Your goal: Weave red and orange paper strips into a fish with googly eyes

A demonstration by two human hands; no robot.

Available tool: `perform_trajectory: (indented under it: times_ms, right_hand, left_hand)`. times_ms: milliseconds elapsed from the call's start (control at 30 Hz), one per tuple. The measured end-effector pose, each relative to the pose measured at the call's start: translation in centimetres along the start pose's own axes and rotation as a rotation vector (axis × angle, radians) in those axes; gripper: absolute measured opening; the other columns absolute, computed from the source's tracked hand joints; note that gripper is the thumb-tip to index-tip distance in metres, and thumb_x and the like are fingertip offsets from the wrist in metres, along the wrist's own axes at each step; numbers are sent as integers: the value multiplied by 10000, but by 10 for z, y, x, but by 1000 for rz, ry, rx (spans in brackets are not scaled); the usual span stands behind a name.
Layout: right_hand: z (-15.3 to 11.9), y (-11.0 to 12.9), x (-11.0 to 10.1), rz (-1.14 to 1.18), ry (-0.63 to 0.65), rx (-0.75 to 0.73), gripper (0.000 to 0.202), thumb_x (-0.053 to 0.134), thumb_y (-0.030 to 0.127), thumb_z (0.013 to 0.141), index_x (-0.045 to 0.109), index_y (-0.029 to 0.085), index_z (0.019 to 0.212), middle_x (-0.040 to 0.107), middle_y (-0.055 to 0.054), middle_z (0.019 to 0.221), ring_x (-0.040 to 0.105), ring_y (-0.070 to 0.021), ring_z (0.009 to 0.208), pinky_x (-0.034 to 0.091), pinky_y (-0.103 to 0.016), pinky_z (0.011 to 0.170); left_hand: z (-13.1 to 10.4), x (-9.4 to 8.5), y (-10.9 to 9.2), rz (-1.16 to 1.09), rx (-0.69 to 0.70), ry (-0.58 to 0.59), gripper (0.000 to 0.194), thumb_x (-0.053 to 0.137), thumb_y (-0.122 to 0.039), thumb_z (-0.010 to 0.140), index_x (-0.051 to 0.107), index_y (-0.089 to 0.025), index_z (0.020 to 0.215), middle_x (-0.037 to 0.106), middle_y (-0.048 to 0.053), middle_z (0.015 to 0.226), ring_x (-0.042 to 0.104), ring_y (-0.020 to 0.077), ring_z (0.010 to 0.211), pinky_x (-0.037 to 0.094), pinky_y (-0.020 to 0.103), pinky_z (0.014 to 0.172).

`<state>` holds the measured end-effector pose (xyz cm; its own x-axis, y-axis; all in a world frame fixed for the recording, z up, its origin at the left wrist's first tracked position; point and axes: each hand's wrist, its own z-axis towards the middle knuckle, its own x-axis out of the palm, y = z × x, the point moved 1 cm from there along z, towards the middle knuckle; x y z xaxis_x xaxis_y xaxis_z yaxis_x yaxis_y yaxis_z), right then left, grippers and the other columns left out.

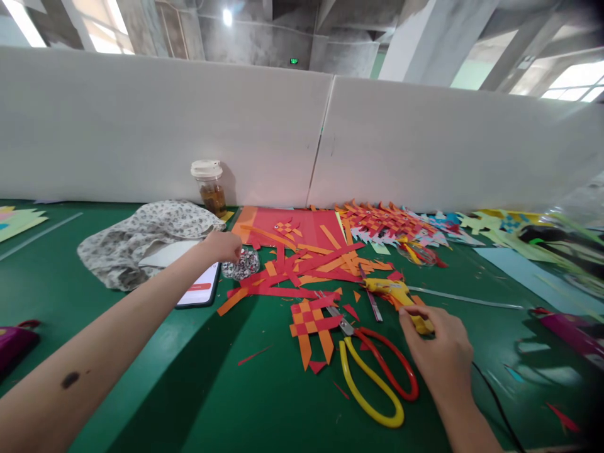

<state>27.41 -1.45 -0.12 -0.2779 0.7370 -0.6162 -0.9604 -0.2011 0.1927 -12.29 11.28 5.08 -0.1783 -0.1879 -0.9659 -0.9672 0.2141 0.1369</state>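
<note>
My left hand [223, 246] reaches to a small clear container of googly eyes [241, 264], its fingers bunched together at the near rim; whatever they pinch is hidden. My right hand [441, 346] has its fingers around the handle of a yellow hot glue gun [389, 289], which lies low over the table with its nozzle to the left. Between the hands lies a woven fish of red and orange paper strips [309, 324]. Scissors [377, 371] with one red and one yellow handle rest beside it, blades touching the paper.
Loose red and orange strips [302, 274] cover the table's middle. Behind are a red sheet [306, 223] with a finished paper fish and a pile of woven fish [387, 223]. A phone [201, 288], patterned cloth [155, 226] and lidded cup [210, 189] stand left. A white partition [165, 132] closes the back.
</note>
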Motion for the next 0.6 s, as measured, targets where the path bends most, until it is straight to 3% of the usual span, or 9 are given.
perform_trajectory:
  times_ms: [100, 300, 467, 600]
  right_hand:
    - [0, 1, 0, 6, 0, -3, 150, 505, 337, 824, 561, 209, 768, 620, -63, 759, 533, -219, 739, 420, -345, 706]
    - [0, 0, -2, -2, -4, 1, 158, 501, 335, 825, 566, 204, 764, 623, -63, 750, 533, -216, 734, 417, -339, 701]
    - [0, -1, -2, -3, -11, -6, 159, 506, 331, 822, 574, 196, 772, 621, -58, 744, 534, -210, 733, 416, -330, 706]
    - [0, -1, -3, 8, -1, 4, 158, 509, 330, 821, 577, 194, 774, 623, -62, 754, 536, -212, 748, 416, -333, 718]
  left_hand:
    - [-3, -3, 4, -51, 22, 13, 199, 645, -386, 659, 723, -278, 807, 714, 36, 898, 631, 226, 838, 448, 263, 645]
    - [-2, -10, 1, 8, -61, -137, 201, 554, -322, 748, 723, -261, 838, 705, 56, 953, 630, 244, 883, 452, 299, 701]
    - [5, -1, -15, 81, -117, -149, 240, 517, -275, 770, 713, -169, 861, 696, 142, 952, 626, 303, 918, 447, 375, 759]
    - [6, 5, -20, 101, -143, -176, 271, 464, -192, 784, 699, -140, 909, 689, 161, 972, 614, 296, 953, 428, 381, 801]
